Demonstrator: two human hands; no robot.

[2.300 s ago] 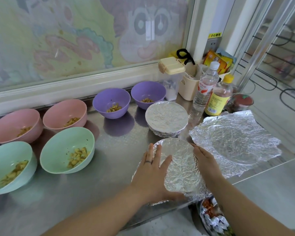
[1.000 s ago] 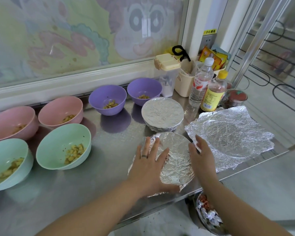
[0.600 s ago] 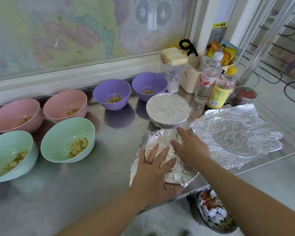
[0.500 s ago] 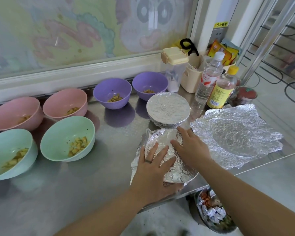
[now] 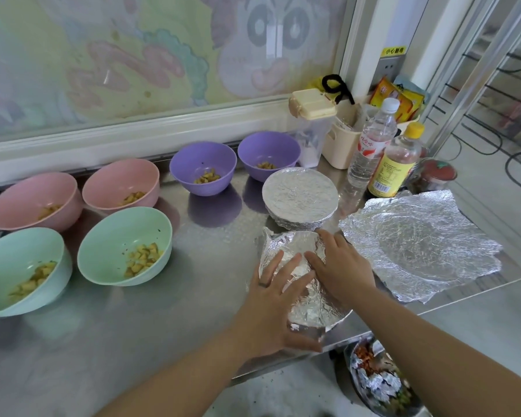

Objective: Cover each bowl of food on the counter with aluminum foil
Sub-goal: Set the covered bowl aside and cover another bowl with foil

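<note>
Bowl point(image 5: 316, 311) sits at the counter's point(image 5: 193, 296) front edge, near the right corner, foil point(image 5: 292, 245) draped over it. Left hand point(image 5: 278, 299) and right hand point(image 5: 340, 272) lie flat on top, fingers straight, grasping nothing. A loose flap point(image 5: 266, 237) stands at the far-left rim, just beyond the left hand's fingers

Right hand point(image 5: 340, 272) has slid from rim onto foil point(image 5: 312, 310).

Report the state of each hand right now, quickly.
Left hand: open, fingers spread, pressing down on the foil.
Right hand: open, pressing the same foil's far side.
</note>
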